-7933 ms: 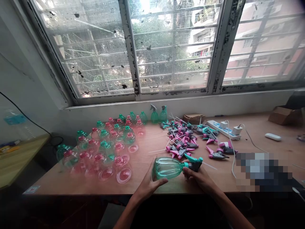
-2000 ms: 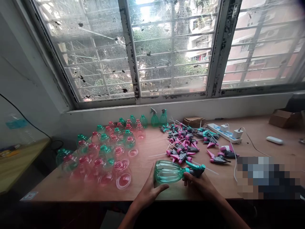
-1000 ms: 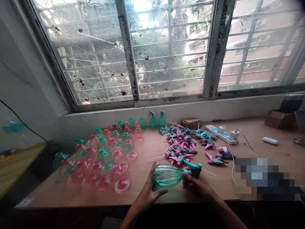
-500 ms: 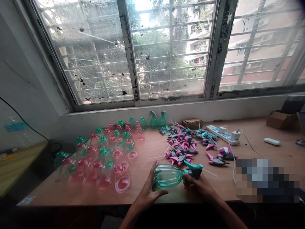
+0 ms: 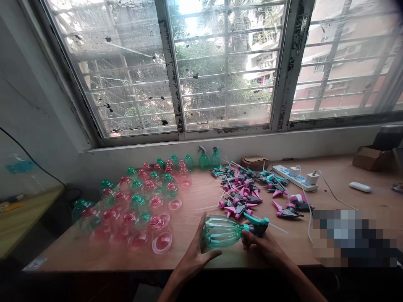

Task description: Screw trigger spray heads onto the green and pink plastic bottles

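Note:
A clear green spray bottle (image 5: 223, 232) lies sideways between my hands, its base to the left, above the table's front part. My left hand (image 5: 199, 251) cups the base end, thumb below and fingers behind. At the neck, my right hand (image 5: 256, 242) has its fingers closed around the collar of the teal and grey trigger head (image 5: 258, 226), which sits on the bottle's mouth. Some of the right fingers are hidden behind the collar. Just beyond the bottle is a heap of pink, teal and grey trigger heads (image 5: 241, 193) with thin white tubes.
Several pink and green bottles (image 5: 156, 205) without heads stand on the left of the wooden table (image 5: 195, 193). Two green bottles with heads (image 5: 203, 161) are by the wall. At right are a white power strip (image 5: 294, 178), cables and a cardboard box (image 5: 367, 157); a blurred patch covers the front right.
Almost nothing differs. Both hands keep the same hold on the spray bottle, with only a very slight shift at its head.

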The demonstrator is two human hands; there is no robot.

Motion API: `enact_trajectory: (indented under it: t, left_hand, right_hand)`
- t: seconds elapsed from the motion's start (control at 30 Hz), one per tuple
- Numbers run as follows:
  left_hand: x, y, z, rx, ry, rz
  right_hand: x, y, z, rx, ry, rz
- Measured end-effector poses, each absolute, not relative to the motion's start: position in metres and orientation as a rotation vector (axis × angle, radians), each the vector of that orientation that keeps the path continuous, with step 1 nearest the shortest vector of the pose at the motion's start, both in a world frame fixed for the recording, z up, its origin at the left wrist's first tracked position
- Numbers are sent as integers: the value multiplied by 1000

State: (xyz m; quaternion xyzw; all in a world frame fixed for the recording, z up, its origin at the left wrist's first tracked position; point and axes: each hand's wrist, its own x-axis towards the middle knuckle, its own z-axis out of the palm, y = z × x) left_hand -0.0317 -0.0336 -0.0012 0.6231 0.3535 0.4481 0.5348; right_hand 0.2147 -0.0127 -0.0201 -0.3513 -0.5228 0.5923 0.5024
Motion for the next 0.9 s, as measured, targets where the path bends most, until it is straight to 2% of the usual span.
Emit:
enact_trajectory:
  t: [0.9]
  left_hand:
    - [-31, -31, -6, 1426, 814, 1087]
  right_hand:
    - [215, -12, -22, -889, -1207, 1409]
